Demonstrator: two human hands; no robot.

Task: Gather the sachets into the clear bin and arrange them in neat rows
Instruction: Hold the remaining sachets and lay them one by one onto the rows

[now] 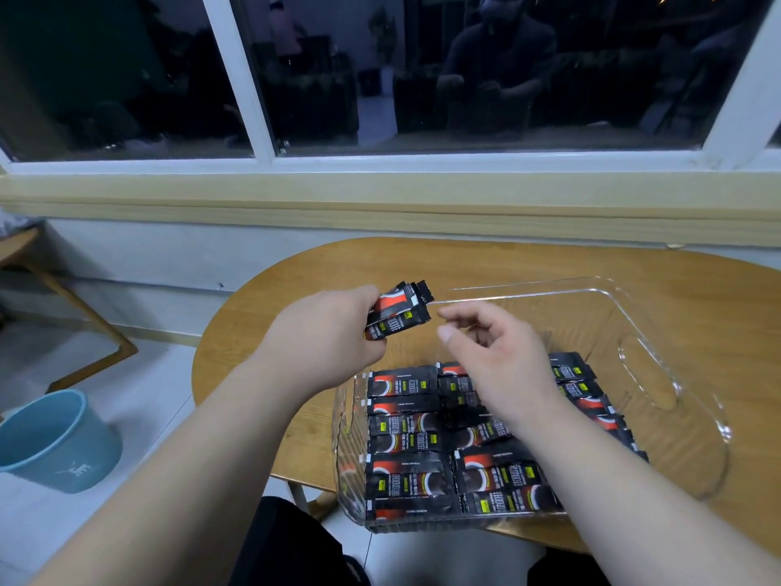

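My left hand (pixel 321 332) grips a small fanned stack of sachets (pixel 399 313) above the far-left corner of the clear bin (pixel 549 289), fingers curled round the packets' lower end. My right hand (pixel 494 353) hovers just beside it over the bin, fingers loosely bent and holding nothing, thumb and forefinger a little apart.

The near half of the bin carries rows of sachets (pixel 405 437) laid flat and overlapping like tiles; the far half shows bare. As I judge it, the step is to draw one packet off the fan, lay it flat facing the same way as its neighbours, and butt it square against the last row before letting go. Feeding them singly should keep the lines straight.

My right forearm lies across the middle rows, hiding them, and a careless drag could scuff them out of line. The bin's near corner seems to jut past the edge of the wooden worktop (pixel 296 281), so I would press down lightly there.

A blue bucket (pixel 55 437) stands on the floor to the left, well apart. A dark window (pixel 465 78) fills the background.
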